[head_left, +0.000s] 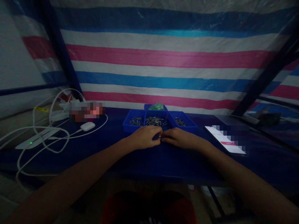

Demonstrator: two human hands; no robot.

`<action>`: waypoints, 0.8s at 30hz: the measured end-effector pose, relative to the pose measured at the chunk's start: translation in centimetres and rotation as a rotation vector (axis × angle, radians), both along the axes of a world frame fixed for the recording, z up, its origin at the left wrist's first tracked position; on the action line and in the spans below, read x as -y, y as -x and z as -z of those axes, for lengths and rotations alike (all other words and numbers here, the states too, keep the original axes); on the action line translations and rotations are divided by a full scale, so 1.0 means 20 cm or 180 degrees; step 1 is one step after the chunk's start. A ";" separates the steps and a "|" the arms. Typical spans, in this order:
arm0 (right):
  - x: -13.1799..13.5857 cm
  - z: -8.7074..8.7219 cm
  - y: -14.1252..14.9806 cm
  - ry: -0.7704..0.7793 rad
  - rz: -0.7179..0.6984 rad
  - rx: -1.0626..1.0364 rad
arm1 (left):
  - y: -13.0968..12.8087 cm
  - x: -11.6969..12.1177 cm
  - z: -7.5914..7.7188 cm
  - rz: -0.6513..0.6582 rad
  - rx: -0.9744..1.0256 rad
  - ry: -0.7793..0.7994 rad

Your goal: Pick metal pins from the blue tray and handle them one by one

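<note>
My left hand point(147, 137) is closed in a pinch in front of the blue bins, with a small shiny piece point(159, 137) showing at its fingertips, too small to name. Against it from the other side, my right hand point(177, 137) has its fingers pressed together; whatever is in them is hidden. Just behind the hands stand the left blue bin point(126, 123), the middle blue bin point(156, 113) and the right blue bin point(190, 122). Each contains many slim metal pieces point(155, 121), dark and silvery.
Behind these, another blue bin point(146, 106) carries a greenish plastic bag point(157, 106). A lit phone point(219, 138) lies right on the blue table point(163, 165). At left are white cables point(67, 137), a white case point(87, 126) and a white device point(38, 138). Striped sheeting point(151, 59) hangs behind.
</note>
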State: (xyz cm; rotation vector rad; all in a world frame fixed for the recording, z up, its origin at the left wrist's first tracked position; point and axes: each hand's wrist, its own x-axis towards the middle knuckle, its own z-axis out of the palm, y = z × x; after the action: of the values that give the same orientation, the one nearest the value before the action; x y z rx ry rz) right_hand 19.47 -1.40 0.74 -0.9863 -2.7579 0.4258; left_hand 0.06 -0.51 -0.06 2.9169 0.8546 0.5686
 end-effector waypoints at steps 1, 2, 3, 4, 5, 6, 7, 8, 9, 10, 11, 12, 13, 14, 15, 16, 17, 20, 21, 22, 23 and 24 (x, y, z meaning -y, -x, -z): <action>0.00 -0.01 -0.01 0.0034 -0.0002 0.0007 | 0.00 0.00 0.00 -0.0052 -0.0107 0.0026; 0.00 -0.01 -0.01 0.0087 0.0012 0.0012 | 0.00 0.00 0.00 -0.0102 -0.0217 0.0050; 0.00 -0.02 -0.02 0.0159 0.0036 0.0012 | 0.01 0.00 0.00 -0.0146 -0.0312 0.0055; 0.00 -0.03 -0.02 0.0233 0.0065 -0.0001 | 0.01 -0.01 0.00 -0.0182 -0.0385 0.0035; 0.00 -0.03 -0.03 0.0297 0.0097 -0.0024 | 0.01 -0.01 0.01 -0.0204 -0.0431 -0.0007; 0.00 -0.03 -0.03 0.0338 0.0131 -0.0049 | 0.01 -0.02 0.01 -0.0220 -0.0457 -0.0060; 0.00 -0.03 -0.03 0.0352 0.0169 -0.0068 | 0.01 -0.02 0.01 -0.0229 -0.0473 -0.0111; 0.00 -0.03 -0.03 0.0349 0.0198 -0.0073 | 0.01 -0.02 0.02 -0.0238 -0.0478 -0.0152; 0.00 -0.02 -0.03 0.0328 0.0215 -0.0059 | 0.01 -0.02 0.02 -0.0236 -0.0483 -0.0180; -0.01 -0.01 -0.03 0.0283 0.0222 -0.0032 | 0.01 -0.02 0.02 -0.0233 -0.0487 -0.0194; -0.01 -0.01 -0.03 0.0215 0.0217 0.0002 | 0.01 -0.02 0.02 -0.0237 -0.0490 -0.0195; -0.02 0.00 -0.03 0.0135 0.0201 0.0036 | 0.01 -0.02 0.02 -0.0249 -0.0499 -0.0183; -0.02 0.00 -0.03 0.0047 0.0186 0.0070 | 0.01 -0.02 0.02 -0.0274 -0.0516 -0.0162; -0.02 0.00 -0.04 -0.0041 0.0183 0.0099 | 0.01 -0.03 0.02 -0.0311 -0.0543 -0.0137; -0.02 0.00 -0.04 -0.0121 0.0199 0.0125 | 0.01 -0.03 0.02 -0.0348 -0.0579 -0.0109; -0.02 0.00 -0.04 -0.0177 0.0225 0.0147 | 0.01 -0.03 0.02 -0.0380 -0.0616 -0.0083; -0.02 -0.01 -0.04 -0.0211 0.0256 0.0169 | 0.01 -0.03 0.02 -0.0399 -0.0651 -0.0064; -0.02 -0.01 -0.04 -0.0251 0.0327 0.0182 | 0.02 -0.03 0.02 -0.0400 -0.0702 -0.0062; -0.02 -0.01 -0.04 -0.0249 0.0330 0.0172 | 0.02 -0.04 0.02 -0.0403 -0.0714 -0.0077; -0.02 -0.01 -0.04 -0.0243 0.0325 0.0163 | 0.02 -0.04 0.02 -0.0413 -0.0727 -0.0095; -0.02 -0.01 -0.04 -0.0233 0.0319 0.0163 | 0.02 -0.04 0.03 -0.0430 -0.0739 -0.0117; -0.02 -0.01 -0.04 -0.0225 0.0318 0.0172 | 0.02 -0.04 0.03 -0.0446 -0.0744 -0.0140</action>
State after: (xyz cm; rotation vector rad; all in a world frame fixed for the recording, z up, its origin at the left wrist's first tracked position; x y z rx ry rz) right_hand 20.32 -1.01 0.92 -1.1278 -2.7352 0.2884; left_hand -0.29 0.32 -0.62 3.0228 1.0917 0.2580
